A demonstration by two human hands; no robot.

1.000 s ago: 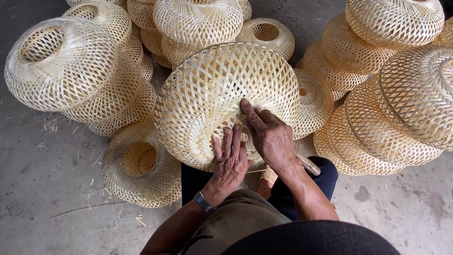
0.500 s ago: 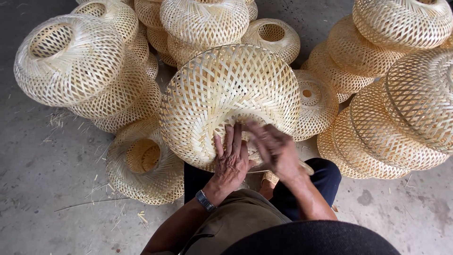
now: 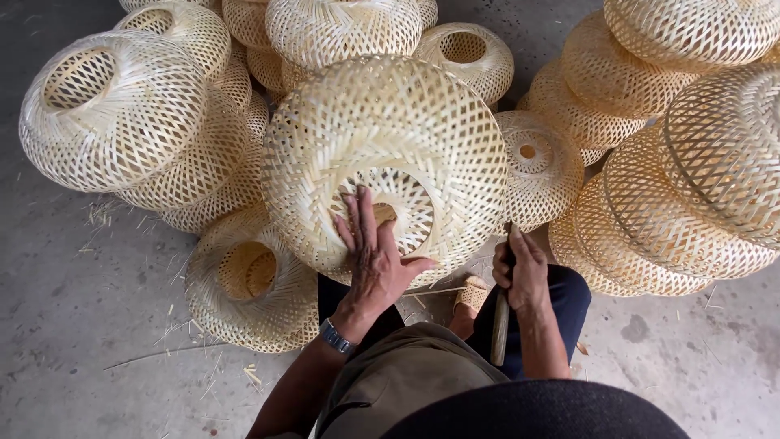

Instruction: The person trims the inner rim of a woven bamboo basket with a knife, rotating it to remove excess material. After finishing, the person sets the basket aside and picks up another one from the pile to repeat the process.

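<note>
The left hand (image 3: 375, 258) is lying spread, fingers apart, against the rim of the opening of a woven shade (image 3: 386, 162), which is resting tilted on the person's lap above the knees. The palm is covering part of the rim, and the inside of the shade is showing only as a dim lattice. The right hand (image 3: 520, 272) is closing in a fist around a dark tool (image 3: 500, 325); its tip is hidden behind the shade's lower edge, so its kind is hard to tell. More shades (image 3: 114, 110) are piling on the floor (image 3: 73, 325), several cut off by the frame's top and right edges.
</note>
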